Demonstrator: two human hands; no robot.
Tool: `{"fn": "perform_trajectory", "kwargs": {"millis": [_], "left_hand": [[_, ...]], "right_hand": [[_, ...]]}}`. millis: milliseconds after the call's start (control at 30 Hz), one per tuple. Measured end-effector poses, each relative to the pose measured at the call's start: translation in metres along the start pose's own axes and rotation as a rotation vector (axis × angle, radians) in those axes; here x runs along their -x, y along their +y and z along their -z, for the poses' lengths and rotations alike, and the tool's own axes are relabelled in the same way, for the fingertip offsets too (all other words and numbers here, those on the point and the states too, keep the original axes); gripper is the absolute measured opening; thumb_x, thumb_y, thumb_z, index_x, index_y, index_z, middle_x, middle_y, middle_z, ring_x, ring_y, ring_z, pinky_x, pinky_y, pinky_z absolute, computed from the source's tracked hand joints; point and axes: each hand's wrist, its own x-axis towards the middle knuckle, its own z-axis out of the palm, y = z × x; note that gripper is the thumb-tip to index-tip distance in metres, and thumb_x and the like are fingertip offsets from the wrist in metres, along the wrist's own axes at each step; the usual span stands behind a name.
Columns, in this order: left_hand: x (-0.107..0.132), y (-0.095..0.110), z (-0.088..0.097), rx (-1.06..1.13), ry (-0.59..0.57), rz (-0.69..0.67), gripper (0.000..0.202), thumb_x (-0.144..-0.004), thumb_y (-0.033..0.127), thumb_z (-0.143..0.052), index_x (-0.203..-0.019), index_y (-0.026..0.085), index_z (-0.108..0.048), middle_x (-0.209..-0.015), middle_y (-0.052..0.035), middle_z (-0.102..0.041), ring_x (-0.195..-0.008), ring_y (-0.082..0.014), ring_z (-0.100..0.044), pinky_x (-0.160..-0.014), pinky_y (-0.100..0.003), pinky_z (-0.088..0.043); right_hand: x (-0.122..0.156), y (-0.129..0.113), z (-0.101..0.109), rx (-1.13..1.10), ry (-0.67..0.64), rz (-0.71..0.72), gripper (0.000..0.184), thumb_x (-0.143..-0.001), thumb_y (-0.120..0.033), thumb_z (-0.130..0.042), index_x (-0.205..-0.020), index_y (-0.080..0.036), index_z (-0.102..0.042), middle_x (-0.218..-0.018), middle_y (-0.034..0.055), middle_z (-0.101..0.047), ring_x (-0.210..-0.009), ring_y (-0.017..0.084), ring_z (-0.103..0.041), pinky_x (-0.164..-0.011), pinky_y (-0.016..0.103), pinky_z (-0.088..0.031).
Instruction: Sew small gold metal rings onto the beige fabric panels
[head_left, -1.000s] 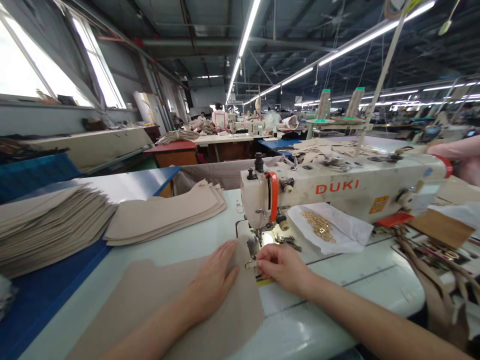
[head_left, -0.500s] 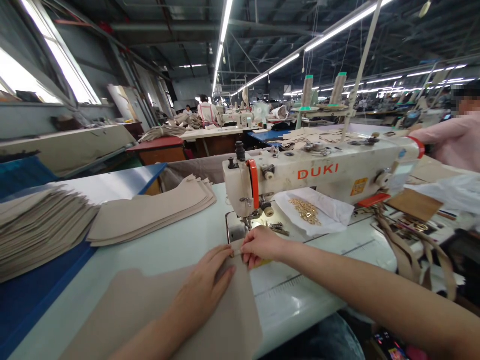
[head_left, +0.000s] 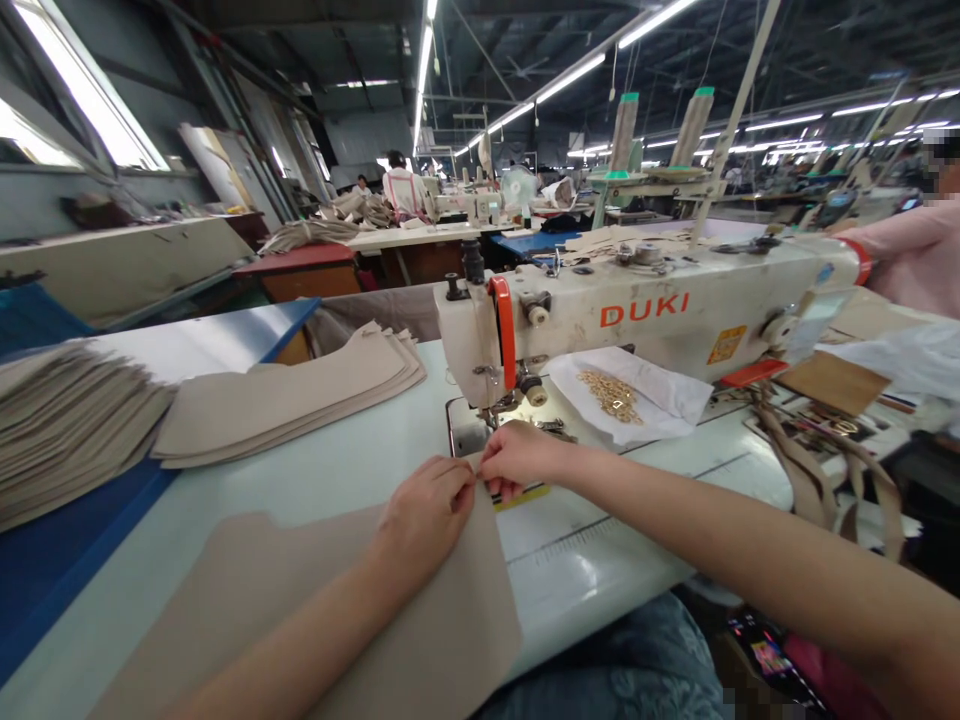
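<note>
A tan fabric piece (head_left: 300,600) lies flat on the pale sewing table (head_left: 337,470) in front of me. My left hand (head_left: 424,515) rests on its far corner with the fingers curled down onto the cloth. My right hand (head_left: 517,458) pinches the same corner beside it, just in front of the needle of the white DUKI sewing machine (head_left: 645,315). Whatever small item sits between my right fingers is hidden.
Two stacks of cut tan pieces (head_left: 292,395) (head_left: 67,430) lie to the left. A white paper with small gold rings (head_left: 615,395) sits under the machine arm. Tan straps (head_left: 817,470) hang at the right. A person in pink (head_left: 911,255) works at the far right.
My left fingers have gone from flat to curled at the fabric corner. Both hands drew slightly back from the needle, and my view shifted to the right.
</note>
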Motion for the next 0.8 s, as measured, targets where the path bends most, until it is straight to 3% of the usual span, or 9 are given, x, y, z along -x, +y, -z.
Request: {"fn": "perform_trajectory", "kwargs": {"millis": [133, 233, 300, 400, 467, 567, 700, 800], "left_hand": [[-0.001, -0.001, 0.0, -0.003, -0.023, 0.004, 0.02, -0.08, 0.013, -0.044, -0.068, 0.02, -0.058, -0.074, -0.0039, -0.066, -0.072, -0.0178, -0.06, -0.069, -0.028, -0.049], [-0.001, -0.002, 0.0, 0.021, -0.019, 0.014, 0.019, -0.08, 0.014, -0.044, -0.071, 0.02, -0.059, -0.076, -0.0038, -0.067, -0.074, -0.0183, -0.06, -0.07, -0.029, -0.049], [0.0, -0.003, 0.0, 0.034, -0.013, 0.013, 0.019, -0.08, 0.014, -0.044, -0.072, 0.02, -0.06, -0.077, -0.0037, -0.068, -0.075, -0.0183, -0.061, -0.072, -0.029, -0.049], [0.001, -0.004, -0.001, 0.048, 0.008, 0.007, 0.02, -0.081, 0.013, -0.043, -0.072, 0.02, -0.06, -0.077, -0.0036, -0.068, -0.076, -0.0177, -0.061, -0.073, -0.029, -0.049], [0.002, -0.005, -0.002, 0.055, 0.024, 0.004, 0.02, -0.081, 0.013, -0.044, -0.073, 0.02, -0.06, -0.077, -0.0038, -0.067, -0.076, -0.0179, -0.061, -0.074, -0.029, -0.049], [0.002, -0.006, -0.003, 0.054, 0.017, -0.005, 0.019, -0.082, 0.013, -0.045, -0.074, 0.019, -0.06, -0.078, -0.0046, -0.068, -0.076, -0.0186, -0.061, -0.073, -0.03, -0.049], [0.002, -0.007, -0.002, 0.047, 0.008, -0.012, 0.018, -0.083, 0.013, -0.045, -0.075, 0.019, -0.06, -0.079, -0.0049, -0.068, -0.076, -0.0181, -0.061, -0.073, -0.029, -0.049], [0.002, -0.007, -0.003, 0.048, 0.032, -0.025, 0.018, -0.083, 0.013, -0.045, -0.075, 0.019, -0.059, -0.077, -0.0039, -0.067, -0.074, -0.0173, -0.061, -0.071, -0.028, -0.05]], "right_hand": [[0.007, 0.007, -0.001, 0.167, 0.154, 0.16, 0.025, -0.069, -0.006, -0.056, -0.047, -0.018, -0.056, -0.044, -0.0034, -0.057, -0.045, 0.012, -0.056, -0.051, 0.021, -0.043], [0.025, 0.019, 0.0, 0.284, 0.273, 0.322, 0.017, -0.071, -0.006, -0.058, -0.062, -0.019, -0.063, -0.065, -0.0013, -0.064, -0.067, 0.015, -0.059, -0.065, 0.025, -0.042], [0.041, 0.03, 0.002, 0.426, 0.258, 0.475, 0.016, -0.076, -0.007, -0.057, -0.071, -0.019, -0.065, -0.078, 0.0013, -0.066, -0.078, 0.017, -0.058, -0.073, 0.027, -0.042], [0.062, 0.044, 0.004, 0.851, 0.171, 0.831, 0.015, -0.087, -0.012, -0.051, -0.089, -0.016, -0.065, -0.09, 0.0075, -0.066, -0.087, 0.019, -0.056, -0.078, 0.03, -0.042], [0.069, 0.049, 0.004, 1.024, 0.145, 0.941, 0.017, -0.09, -0.015, -0.048, -0.101, -0.015, -0.062, -0.096, 0.0088, -0.065, -0.093, 0.02, -0.054, -0.082, 0.031, -0.042], [0.066, 0.047, 0.0, 1.1, 0.184, 0.949, 0.016, -0.092, -0.019, -0.048, -0.102, -0.016, -0.061, -0.097, 0.0071, -0.064, -0.094, 0.019, -0.053, -0.085, 0.031, -0.042], [0.051, 0.039, -0.01, 1.017, 0.299, 0.859, 0.015, -0.089, -0.025, -0.053, -0.084, -0.014, -0.063, -0.084, 0.0068, -0.065, -0.085, 0.02, -0.056, -0.083, 0.032, -0.045], [0.043, 0.035, -0.014, 0.951, 0.35, 0.828, 0.012, -0.085, -0.021, -0.056, -0.083, -0.011, -0.063, -0.085, 0.0086, -0.066, -0.086, 0.021, -0.058, -0.086, 0.032, -0.045]]}}
